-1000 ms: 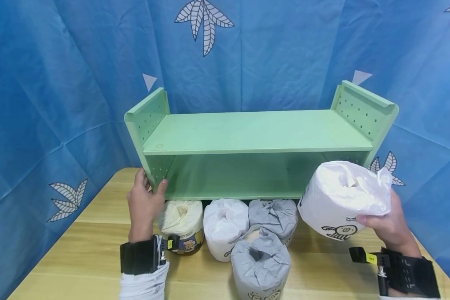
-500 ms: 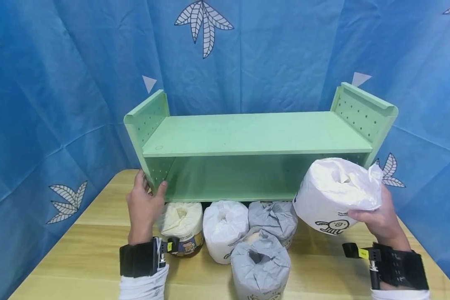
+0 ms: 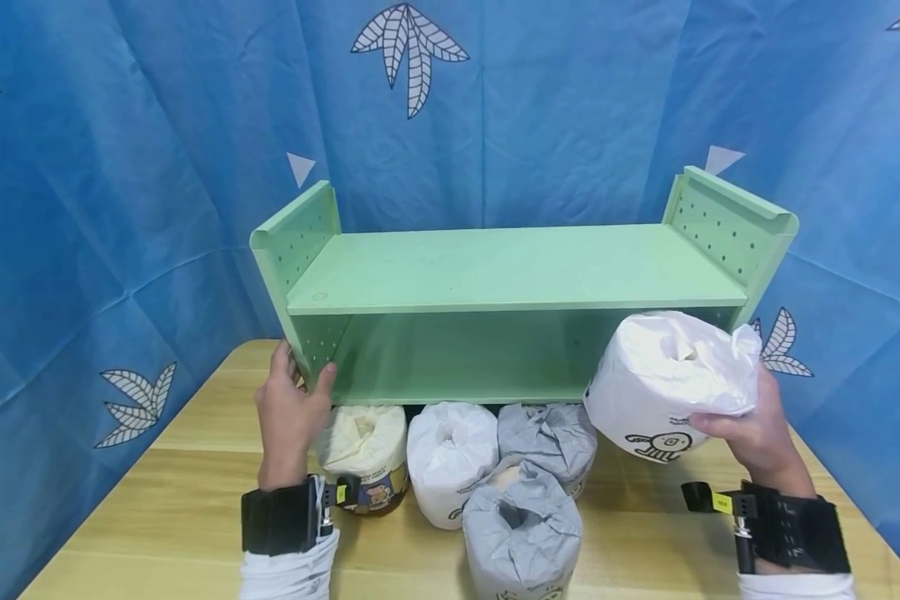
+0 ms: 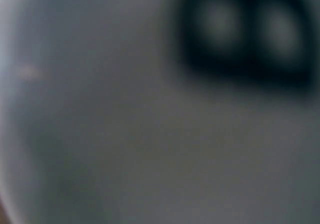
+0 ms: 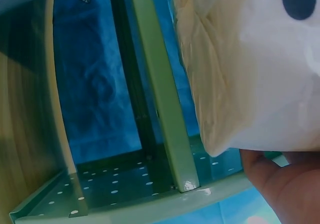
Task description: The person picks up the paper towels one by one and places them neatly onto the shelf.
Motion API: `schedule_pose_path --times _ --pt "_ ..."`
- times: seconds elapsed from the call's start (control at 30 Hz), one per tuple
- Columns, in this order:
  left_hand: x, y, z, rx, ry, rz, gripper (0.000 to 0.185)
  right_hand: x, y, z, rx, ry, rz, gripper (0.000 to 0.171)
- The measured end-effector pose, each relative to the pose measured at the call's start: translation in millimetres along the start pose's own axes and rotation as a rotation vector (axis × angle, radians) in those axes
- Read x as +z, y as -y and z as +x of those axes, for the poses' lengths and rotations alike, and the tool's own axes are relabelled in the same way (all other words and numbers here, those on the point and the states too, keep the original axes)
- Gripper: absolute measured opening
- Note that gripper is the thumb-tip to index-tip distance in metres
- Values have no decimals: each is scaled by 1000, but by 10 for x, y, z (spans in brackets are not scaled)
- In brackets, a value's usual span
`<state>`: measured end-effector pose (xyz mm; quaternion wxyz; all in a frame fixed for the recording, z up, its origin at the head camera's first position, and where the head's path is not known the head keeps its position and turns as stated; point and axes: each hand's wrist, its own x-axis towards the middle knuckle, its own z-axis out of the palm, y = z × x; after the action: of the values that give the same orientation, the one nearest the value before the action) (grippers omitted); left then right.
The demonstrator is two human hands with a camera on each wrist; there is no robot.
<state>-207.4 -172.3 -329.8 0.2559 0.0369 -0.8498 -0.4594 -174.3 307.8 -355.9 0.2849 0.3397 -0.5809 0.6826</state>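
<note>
Gripping the lower front corner of the green shelf (image 3: 513,292), the left hand (image 3: 288,412) has its thumb on the front edge of the left side panel and its fingers curled behind it. That panel stands near the left rim of the wooden surface (image 3: 157,500), with a strip of bare wood beside the hand. Just right of the hand, a cream roll (image 3: 363,446), a white roll (image 3: 450,454) and a grey roll (image 3: 547,437) stand in a row against the shelf's bottom edge, and a second grey roll (image 3: 521,533) sits in front of them, cut off by the lower edge of the head view. The shelf's upper board and its lower bay are both open across their width. Further right, the right hand (image 3: 750,429) holds a wrapped white roll (image 3: 667,383) from beneath and behind, its fingers curled round the wrapper; the roll is lifted off the surface, in front of the right end of the lower bay and just under the upper board's front edge. In the right wrist view the wrapped white roll (image 5: 255,69) sits beside the perforated side panel (image 5: 165,109). Blue backdrop (image 3: 82,208) closes in on all sides behind. The left wrist view is a grey blur with a dark smudge; nothing can be made out there. How far the lower bay runs back is hard to tell.
</note>
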Motion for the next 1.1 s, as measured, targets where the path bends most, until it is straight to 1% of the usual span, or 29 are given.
schedule_pose_path --times 0.17,0.3,0.53,0.73,0.8,0.9,1.03,1.1 --pt "-10 -11 -11 -16 8 0 68 14 15 10 35 2 -29 85" --pt "-14 -10 -13 -20 3 0 68 38 45 26 91 -11 -90 84" --pt "-10 -3 -10 -16 1 -3 67 86 5 40 78 8 -81 84" --pt "-4 -8 -7 -14 -1 0 66 119 -29 41 124 -38 -85 86" --pt "-2 -11 -5 -10 0 -4 66 126 -26 48 155 -63 -116 86" --pt "2 -13 -1 -7 4 -10 66 124 -44 56 153 -79 -121 84" --pt "7 -7 2 1 -2 -6 64 116 -81 67 123 -73 -101 82" --pt "7 -3 2 9 -10 -1 64 119 -91 78 127 -75 -99 82"
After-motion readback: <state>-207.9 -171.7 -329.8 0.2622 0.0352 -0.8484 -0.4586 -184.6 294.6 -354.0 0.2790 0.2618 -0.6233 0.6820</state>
